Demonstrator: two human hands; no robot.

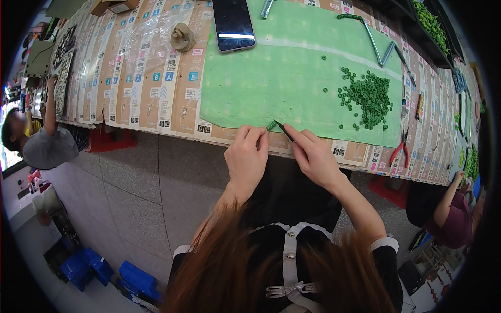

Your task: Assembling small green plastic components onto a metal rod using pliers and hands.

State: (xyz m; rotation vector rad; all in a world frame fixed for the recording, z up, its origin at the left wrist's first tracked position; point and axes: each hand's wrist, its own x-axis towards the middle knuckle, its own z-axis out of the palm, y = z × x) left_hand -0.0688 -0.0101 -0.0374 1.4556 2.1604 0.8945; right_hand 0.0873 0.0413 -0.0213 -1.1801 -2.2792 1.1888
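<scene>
At the near edge of the green mat [250, 88], my left hand [246, 156] is closed in a pinch on a short stack of small green rings [271, 125]. Whatever runs through the rings is hidden by my fingers. My right hand [316, 159] grips black tweezers [285, 132], their tip at the end of that stack. A loose pile of green rings [368, 98] lies on the right of the mat, with several strays around it. Red-handled pliers [400, 151] rest by the mat's right corner.
A phone [233, 26] and a beige roll [182, 37] lie on the far side, beside clear plastic film [148, 39]. Thin metal rods [372, 43], one with green rings, lie at the far right near black trays [428, 39]. Other people sit at both sides.
</scene>
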